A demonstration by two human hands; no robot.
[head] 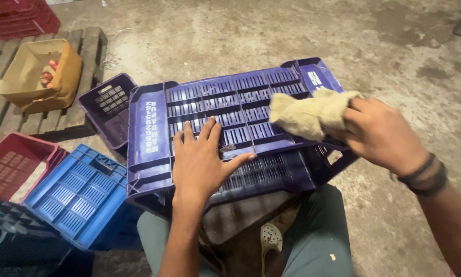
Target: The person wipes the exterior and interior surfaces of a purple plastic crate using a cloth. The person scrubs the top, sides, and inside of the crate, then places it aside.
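**Crate on lap, flat palm and cloth on its underside**

Far left: red crate [10, 161] on the concrete floor [394, 61], a light blue crate [74, 195] touching its right side. Behind them a wooden pallet [82, 56] carries a tan cardboard box [38, 77]; small reddish items lie inside it, kind cannot be told. A small purple crate [110, 105] leans just beside the pallet's right end. More red crates [20, 18] stacked at the top left corner.

Centre: large dark blue slatted crate [230, 128], upside down, base facing up, resting across the person's knees. Left hand [202, 161] lies on the base, palm down, fingers spread, thumb angled out to the right. Nothing gripped; the hand presses flat on the slats.

Right: right hand [379, 133] is closed around a bunched beige cloth [310, 113], fingers curled over its right end. The cloth's free end touches the crate base near the far right corner. A dark band sits on this wrist.

Below the crate: grey-green trousers, one pale perforated shoe [271, 238] between the legs.
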